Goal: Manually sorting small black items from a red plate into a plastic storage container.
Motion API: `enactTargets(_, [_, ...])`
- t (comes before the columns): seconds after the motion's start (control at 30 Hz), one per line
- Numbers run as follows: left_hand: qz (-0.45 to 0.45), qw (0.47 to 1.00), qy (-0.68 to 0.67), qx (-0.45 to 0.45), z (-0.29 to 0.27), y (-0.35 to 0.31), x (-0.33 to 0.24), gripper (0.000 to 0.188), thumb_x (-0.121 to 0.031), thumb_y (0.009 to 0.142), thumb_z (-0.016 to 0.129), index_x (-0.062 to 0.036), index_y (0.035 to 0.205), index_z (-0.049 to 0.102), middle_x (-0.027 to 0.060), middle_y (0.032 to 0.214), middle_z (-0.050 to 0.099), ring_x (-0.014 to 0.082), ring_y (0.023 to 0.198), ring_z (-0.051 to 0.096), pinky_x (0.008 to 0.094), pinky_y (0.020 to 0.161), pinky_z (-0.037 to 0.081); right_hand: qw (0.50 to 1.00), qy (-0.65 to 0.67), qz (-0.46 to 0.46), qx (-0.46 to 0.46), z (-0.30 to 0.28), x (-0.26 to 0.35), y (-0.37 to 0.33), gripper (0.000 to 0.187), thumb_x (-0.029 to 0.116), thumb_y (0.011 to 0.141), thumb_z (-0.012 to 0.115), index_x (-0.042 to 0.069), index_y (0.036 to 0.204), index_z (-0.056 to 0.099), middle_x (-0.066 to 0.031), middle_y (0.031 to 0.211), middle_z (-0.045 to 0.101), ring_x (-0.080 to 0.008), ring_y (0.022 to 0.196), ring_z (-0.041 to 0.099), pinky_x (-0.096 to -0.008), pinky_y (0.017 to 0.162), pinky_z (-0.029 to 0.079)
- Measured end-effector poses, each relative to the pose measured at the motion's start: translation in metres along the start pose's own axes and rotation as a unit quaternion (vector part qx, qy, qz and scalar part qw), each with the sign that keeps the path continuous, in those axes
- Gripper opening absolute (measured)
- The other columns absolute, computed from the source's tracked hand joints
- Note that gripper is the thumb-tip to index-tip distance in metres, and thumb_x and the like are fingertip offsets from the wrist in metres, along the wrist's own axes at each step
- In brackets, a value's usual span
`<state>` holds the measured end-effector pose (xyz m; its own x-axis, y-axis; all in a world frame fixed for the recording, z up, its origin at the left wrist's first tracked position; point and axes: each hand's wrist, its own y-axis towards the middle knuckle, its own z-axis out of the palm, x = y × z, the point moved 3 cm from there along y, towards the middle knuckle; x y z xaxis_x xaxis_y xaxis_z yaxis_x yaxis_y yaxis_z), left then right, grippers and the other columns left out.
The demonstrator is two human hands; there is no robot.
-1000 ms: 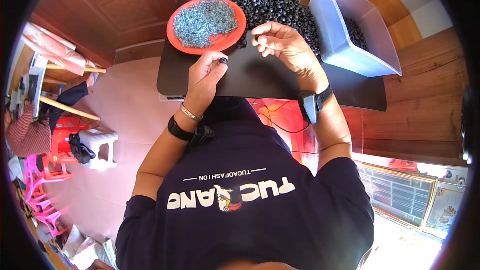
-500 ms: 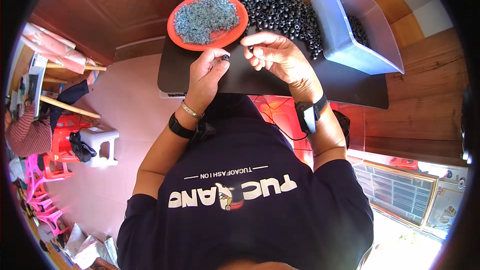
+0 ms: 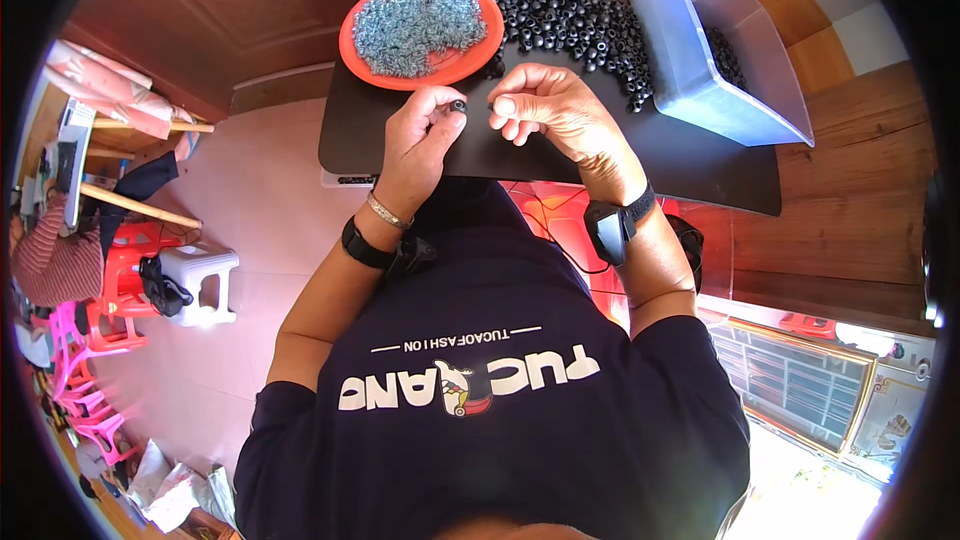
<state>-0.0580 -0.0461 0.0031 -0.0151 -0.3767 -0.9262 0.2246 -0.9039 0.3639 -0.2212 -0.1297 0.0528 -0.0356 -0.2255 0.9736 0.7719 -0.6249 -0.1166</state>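
Observation:
In front of me, above the near part of the dark table, my left hand (image 3: 420,135) pinches a small black bead-like part (image 3: 458,106) with a hole in its end. Close by on the right, my right hand (image 3: 555,115) has thumb and forefinger pressed together. A small dark piece (image 3: 492,109) shows at their tips, mostly covered by the fingers. The two hands are a short gap apart. Just beyond my left hand sits a red plate (image 3: 352,58) heaped with small silvery metal pieces (image 3: 415,25), too fine to name.
A big pile of black bead-like parts (image 3: 560,5) covers the table's (image 3: 690,165) far side. To its right stands a translucent bluish bin (image 3: 685,90) with more inside. At far left are stools (image 3: 200,280) and another person's striped sleeve (image 3: 60,260).
Both hands have come slightly closer together, the left moving a little up and right. The dark piece in my right fingertips is more covered now. Plate and pile appear slightly shifted in view.

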Motion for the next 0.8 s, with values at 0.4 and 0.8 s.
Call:
enactTargets(0.4, [0.145, 0.971, 0.19, 0.01, 0.01, -0.002, -0.022, 0.016, 0.001, 0.084, 0.06, 0.0008, 0.1, 0.057, 0.0117, 0.088, 0.058, 0.0227, 0.073, 0.057, 0.0324, 0.068, 0.048, 0.996, -0.056, 0.014, -0.073, 0.019, -0.003, -0.004, 0.016, 0.02, 0.082, 0.076, 0.006, 0.084, 0.067, 0.0009, 0.074, 0.065, -0.0063, 0.065, 0.058, -0.0207, 0.058, 0.045])
enactTargets(0.8, [0.173, 0.963, 0.206, 0.02, 0.012, -0.005, -0.022, 0.015, 0.002, 0.083, 0.06, -0.0004, 0.097, 0.056, 0.0124, 0.083, 0.057, 0.0268, 0.072, 0.057, 0.0355, 0.066, 0.047, 0.996, -0.046, 0.003, -0.076, 0.021, -0.006, -0.004, 0.017, 0.018, 0.082, 0.077, 0.006, 0.083, 0.066, 0.0005, 0.074, 0.064, -0.006, 0.064, 0.057, -0.0198, 0.056, 0.044])
